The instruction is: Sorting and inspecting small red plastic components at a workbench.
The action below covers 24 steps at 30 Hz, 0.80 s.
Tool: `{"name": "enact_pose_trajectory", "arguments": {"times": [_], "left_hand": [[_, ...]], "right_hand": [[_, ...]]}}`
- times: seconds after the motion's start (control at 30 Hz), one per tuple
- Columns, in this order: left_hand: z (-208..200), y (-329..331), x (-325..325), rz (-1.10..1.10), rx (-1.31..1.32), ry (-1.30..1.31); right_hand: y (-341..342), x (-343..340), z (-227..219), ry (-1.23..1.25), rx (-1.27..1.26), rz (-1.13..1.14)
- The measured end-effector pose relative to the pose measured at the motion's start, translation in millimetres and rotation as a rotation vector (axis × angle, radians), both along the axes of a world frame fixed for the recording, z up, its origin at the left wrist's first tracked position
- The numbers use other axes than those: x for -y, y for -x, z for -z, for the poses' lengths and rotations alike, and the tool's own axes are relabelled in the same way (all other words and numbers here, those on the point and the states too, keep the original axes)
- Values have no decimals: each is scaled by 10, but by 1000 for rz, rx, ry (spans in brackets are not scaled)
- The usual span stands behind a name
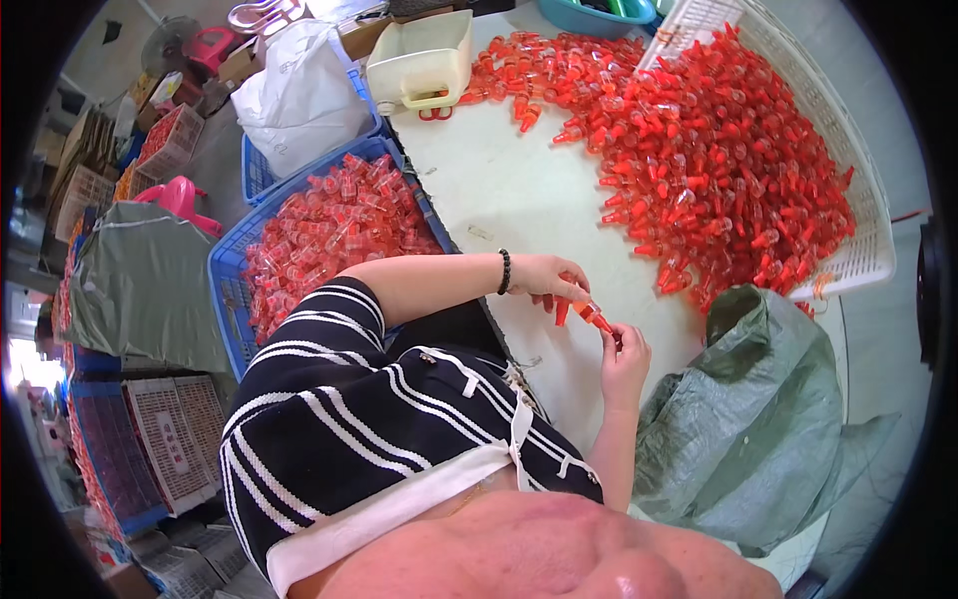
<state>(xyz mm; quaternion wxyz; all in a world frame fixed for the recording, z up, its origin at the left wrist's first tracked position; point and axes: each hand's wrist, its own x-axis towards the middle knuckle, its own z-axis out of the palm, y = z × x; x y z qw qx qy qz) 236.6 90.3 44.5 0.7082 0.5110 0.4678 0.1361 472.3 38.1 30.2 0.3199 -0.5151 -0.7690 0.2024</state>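
Your hands: two, left hand (544, 277) and right hand (626, 357). Red pieces (596, 318) at your fingers: at least two. Heap (709, 170) on your table (519, 200): one, pieces too many to count. Beaded bracelet (506, 272) on your left wrist: one. Blue crates (228, 317) beside table, your left: two; clear-red pieces (324, 225) in nearer one: too many to count. White bag (299, 105): one. Cream container (424, 55): one. Red-handled scissors (435, 114): one pair. Teal basin (594, 20): one. White basket (866, 245) by heap: one. Green sack (748, 429), your right: one.

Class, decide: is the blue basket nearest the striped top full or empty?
Full: red pieces heap across the blue basket, hiding its floor.
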Motion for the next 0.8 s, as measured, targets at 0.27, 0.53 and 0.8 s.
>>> {"name": "enact_pose_trajectory", "arguments": {"times": [0.27, 0.53, 0.8], "left_hand": [[182, -323, 55, -22, 136, 0], [459, -457, 107, -89, 231, 285], [470, -286, 266, -310, 246, 256]], "right_hand": [[-158, 79, 36, 0, -58, 66], [-536, 168, 463, 144, -441, 215], [-2635, 595, 537, -194, 368, 1028]]}}
